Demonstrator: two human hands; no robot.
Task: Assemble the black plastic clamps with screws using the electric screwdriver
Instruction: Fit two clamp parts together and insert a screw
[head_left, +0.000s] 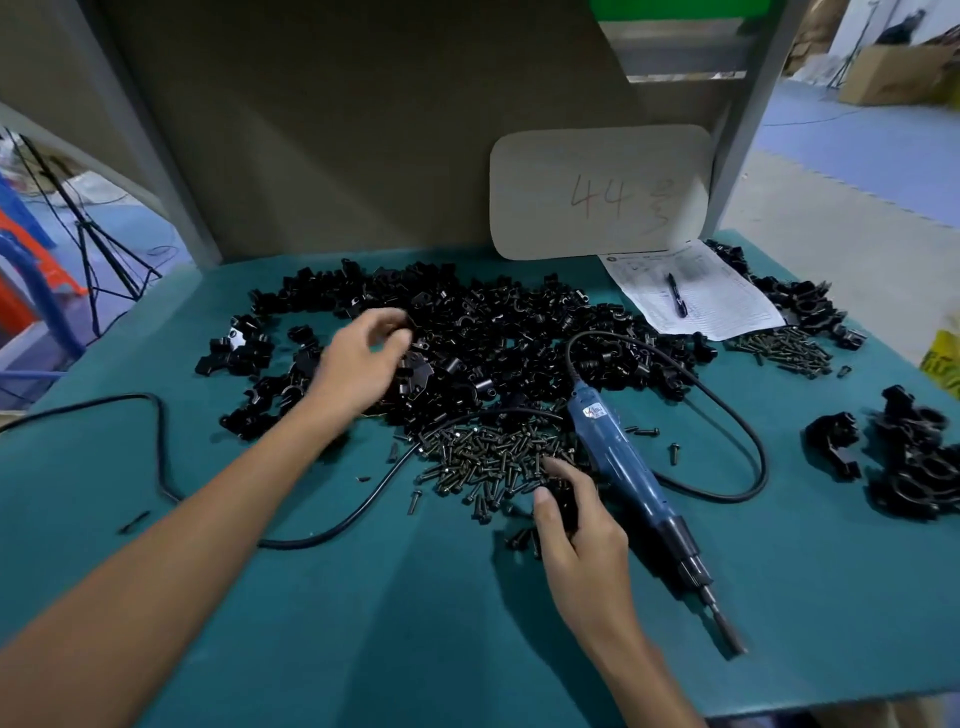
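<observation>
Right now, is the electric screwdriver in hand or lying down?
Lying down: the electric screwdriver rests on the table; the right hand is beside it, on the screws.

One view only: head-worn, wide-angle. Looks forward and steeply down from above near edge of green surface (363, 623). Close range: both forearms enter from bottom of frame. Left hand (363, 358) sits left of centre, right hand (576, 525) lower centre at screws (493, 457). Far edge of surface and back panel (363, 130) fill upper frame. Lens bows straight lines near borders. Floor (857, 150) shows past surface on both sides.
</observation>
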